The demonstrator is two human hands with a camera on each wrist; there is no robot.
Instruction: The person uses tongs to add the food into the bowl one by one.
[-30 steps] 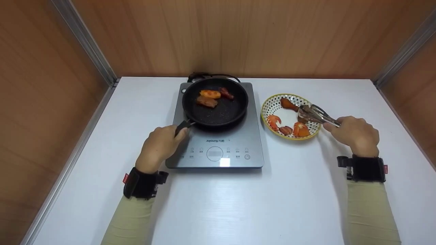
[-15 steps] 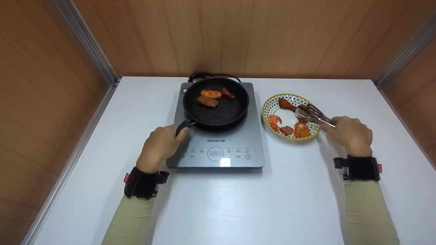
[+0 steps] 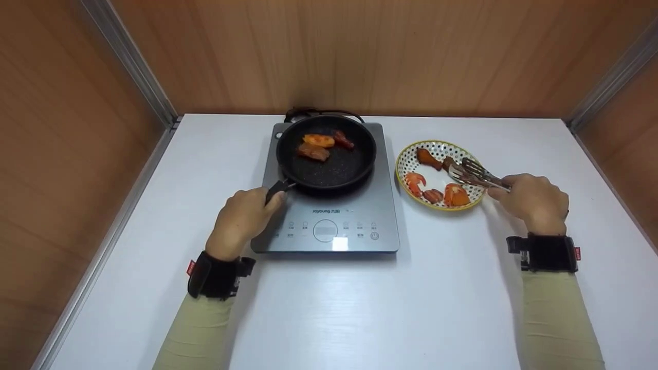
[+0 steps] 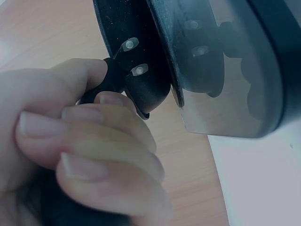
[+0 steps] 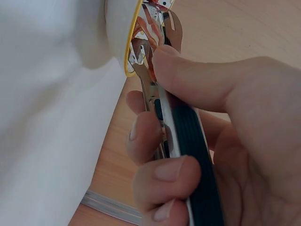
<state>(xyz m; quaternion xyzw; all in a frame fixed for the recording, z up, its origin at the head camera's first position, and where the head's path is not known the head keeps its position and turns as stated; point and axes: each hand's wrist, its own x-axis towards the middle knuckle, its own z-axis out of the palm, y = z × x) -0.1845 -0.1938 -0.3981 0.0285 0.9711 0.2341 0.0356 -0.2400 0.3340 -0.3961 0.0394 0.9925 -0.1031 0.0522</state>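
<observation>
A black wrist strap (image 3: 216, 277) sits below the left hand (image 3: 244, 221), whose fingers are curled round the black handle (image 3: 276, 190) of a frying pan. Beneath and to the right of those fingers lies a grey Joyoung induction cooktop (image 3: 354, 218); the frying pan (image 3: 339, 169) rests on it, just beyond the fingertips. Farther from them, toward the pan's back, lie a browned slab of meat (image 3: 313, 151), a yellow-orange piece (image 3: 318, 140) and a dark red piece (image 3: 343, 139).

Well to the right of the left fingers — and just ahead of the right ones — stands a yellow-rimmed, dotted dish (image 3: 434, 177). A chicken drumstick (image 3: 428, 159) lies at its far side from the right fingers, a curled orange-red piece (image 3: 414, 182) at its left, a striped reddish piece (image 3: 433, 196) and an orange chunk (image 3: 456, 195) nearer.

The right hand (image 3: 534, 203) has its fingers and thumb clamped on metal tongs (image 3: 486, 178), whose slotted heads reach leftward into the dish, around a streaked reddish-brown strip (image 5: 150, 30); whether they pinch it I cannot tell.
</observation>
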